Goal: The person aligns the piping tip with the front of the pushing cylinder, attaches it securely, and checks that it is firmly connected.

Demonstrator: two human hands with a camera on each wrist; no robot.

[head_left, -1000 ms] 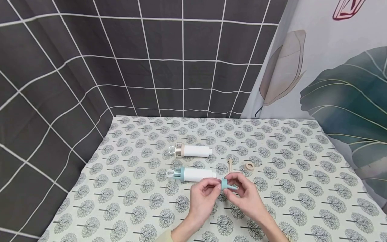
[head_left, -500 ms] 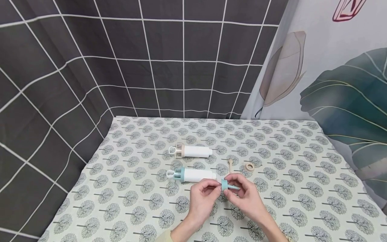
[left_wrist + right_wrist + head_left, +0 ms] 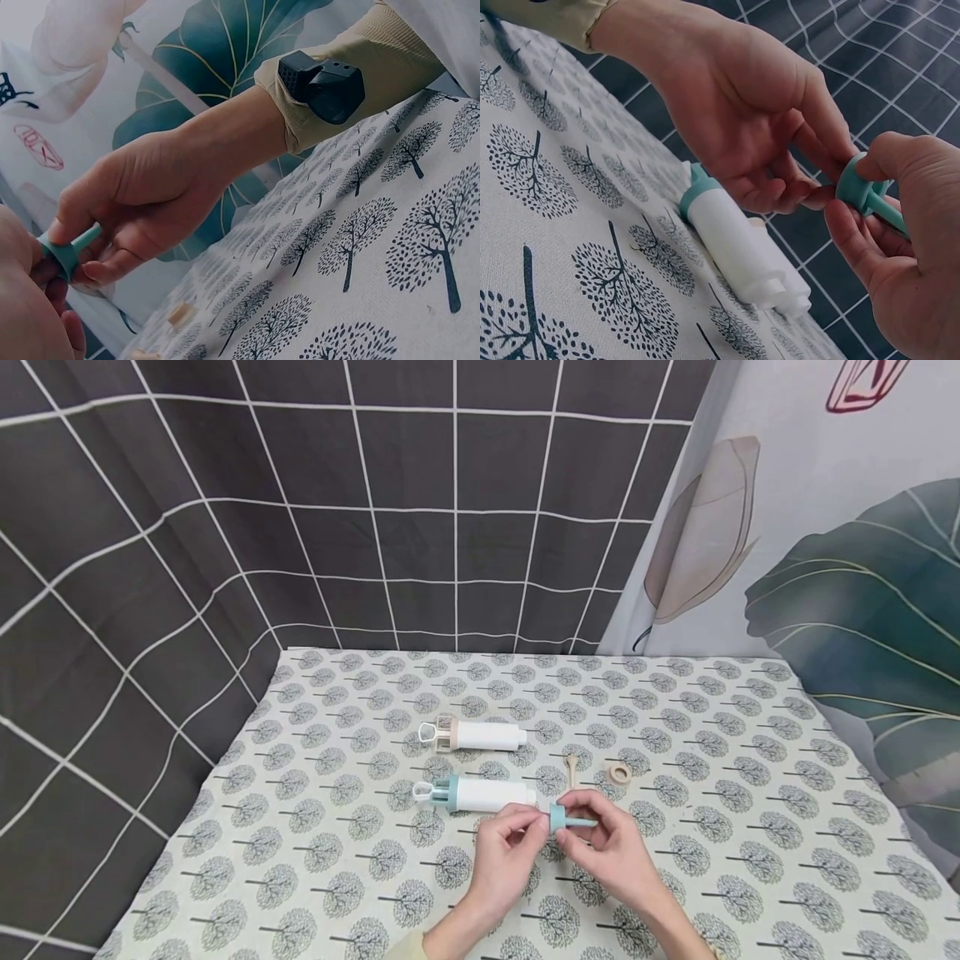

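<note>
Both hands, left (image 3: 504, 852) and right (image 3: 609, 847), pinch the teal nozzle (image 3: 567, 819) just right of the teal tube (image 3: 480, 793); a loose pinch could drop it.

Both hands, left (image 3: 504, 852) and right (image 3: 611, 847), meet, fingers pinching.

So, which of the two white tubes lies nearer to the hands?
The white tube with the teal collar, just beyond the fingertips; the white tube with the beige collar lies farther back.

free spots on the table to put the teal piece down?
Bare cloth left of the teal syringe, right of the ring, and behind the beige syringe. Crowded mid-table: both syringes, the small stick, and both hands on the teal piece.
</note>
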